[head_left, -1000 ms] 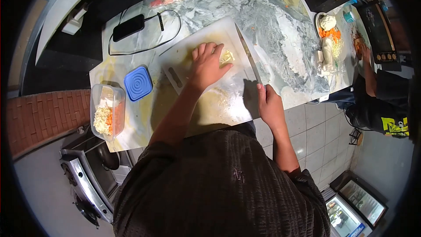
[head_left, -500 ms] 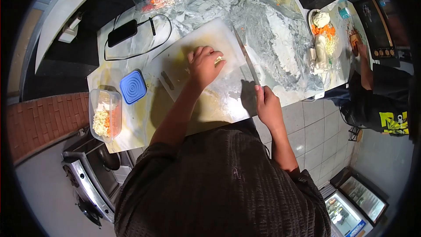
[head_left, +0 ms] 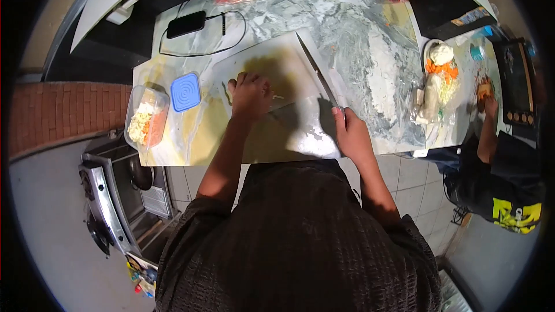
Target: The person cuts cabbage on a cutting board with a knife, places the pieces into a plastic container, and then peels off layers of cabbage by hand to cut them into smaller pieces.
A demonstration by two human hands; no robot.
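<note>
My right hand (head_left: 354, 134) is closed round the handle of a long kitchen knife (head_left: 319, 73). The blade slants up and left over the right part of a pale cutting board (head_left: 282, 52). Over the board's left part, my left hand (head_left: 252, 97) is palm down with its fingers curled. Whatever lies under those fingers is hidden. A small pale strip (head_left: 278, 96) of food shows just right of the left thumb. Yellowish stains mark the board.
A plastic tub (head_left: 147, 117) of chopped food and a blue lid (head_left: 185, 92) stand left. Behind them lies a phone (head_left: 186, 24) with a cable. Chopped vegetables (head_left: 443, 70) fill a platter at right. Further right, a co-worker's hand (head_left: 490, 106) is near an orange-brown item.
My left hand has moved left and nearer to me across the board; the pale pieces seen by its thumb are now mostly hidden. The knife stays in my right hand. The view has shifted.
</note>
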